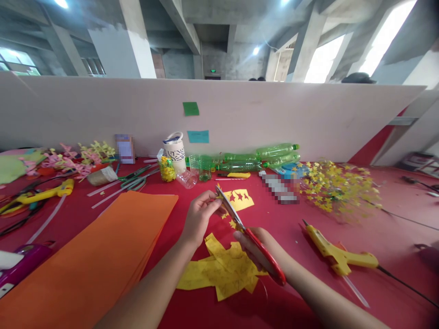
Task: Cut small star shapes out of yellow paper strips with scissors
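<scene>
My right hand (258, 249) holds red-handled scissors (262, 249), their blades pointing up and left. At the blade tips, my left hand (203, 214) pinches a small yellow piece between thumb and fingers; much of that piece is hidden. A yellow sheet with star-shaped holes (245, 203) lies just beyond the blades. Small yellow stars (232, 224) are on the red table between my hands. Crumpled yellow sheets (222, 269) lie below my hands, nearer to me.
Orange sheets (113, 237) are stacked at left. A yellow glue gun (338, 253) and a bunch of yellow stars (332, 187) are at right. Green plastic bottles (243, 165), a white cup (174, 153) and a yellow cutter (239, 175) stand or lie toward the back partition (257, 119).
</scene>
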Motion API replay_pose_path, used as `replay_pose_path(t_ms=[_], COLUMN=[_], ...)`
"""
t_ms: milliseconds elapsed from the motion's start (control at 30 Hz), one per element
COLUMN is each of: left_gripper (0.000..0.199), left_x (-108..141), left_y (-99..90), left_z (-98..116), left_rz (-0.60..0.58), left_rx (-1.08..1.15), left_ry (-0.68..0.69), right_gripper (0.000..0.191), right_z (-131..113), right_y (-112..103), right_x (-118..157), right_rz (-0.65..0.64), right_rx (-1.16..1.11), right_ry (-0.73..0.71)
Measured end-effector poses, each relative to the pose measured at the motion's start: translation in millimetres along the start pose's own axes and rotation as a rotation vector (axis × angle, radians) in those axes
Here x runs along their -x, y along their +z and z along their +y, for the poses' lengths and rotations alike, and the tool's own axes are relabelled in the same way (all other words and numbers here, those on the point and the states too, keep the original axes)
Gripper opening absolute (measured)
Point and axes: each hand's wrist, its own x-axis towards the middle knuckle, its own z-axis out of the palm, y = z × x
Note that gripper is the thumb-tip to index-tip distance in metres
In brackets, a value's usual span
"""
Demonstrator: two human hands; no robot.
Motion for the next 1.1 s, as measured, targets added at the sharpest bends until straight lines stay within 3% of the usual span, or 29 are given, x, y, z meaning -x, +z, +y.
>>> replay_pose_path(t_ms=[300, 433, 500, 600, 733, 867, 1100], left_gripper=[0.014, 0.013, 0.013, 0.017, 0.02, 0.024, 0.01], left_x=[-4.1, -8.1, -10.1, -12.9, -15.7, -17.7, -21.9], left_y=[-3.8, -10.1, -12.7, -14.8, -16.8, -20.1, -20.7], left_z=[-2.9, -8.3, -16.8, -33.0, -45.5, -41.8, -37.3], left_rz=[0.026, 0.051, -0.005, -0.136, -0.178, -0.141, -0.096], left_rx=[-0.076, -0.502, -0.739, -0.905, -0.972, -0.97, -0.906], left_ry=[0.057, 0.238, 0.307, 0.289, 0.256, 0.221, 0.195], right_gripper=[0.042, 0.043, 0.042, 0.041, 0.041, 0.041, 0.043], right_z=[5.1, 3.9, 4.2, 6.6, 12.0, 15.3, 10.2], right_y=[-4.0, -15.3, -22.0, -29.5, -32.8, -33.1, -34.1], right_x=[-5.7, -10.1, -13.3, -18.4, -23.5, -24.9, -23.5], right_rz=[0.054, 0.161, 0.219, 0.254, 0.279, 0.266, 0.269], right_rx=[0.02, -0.035, -0.048, -0.076, -0.095, -0.087, -0.091], right_ry=[-0.077, -0.095, -0.111, -0.134, -0.143, -0.166, -0.127])
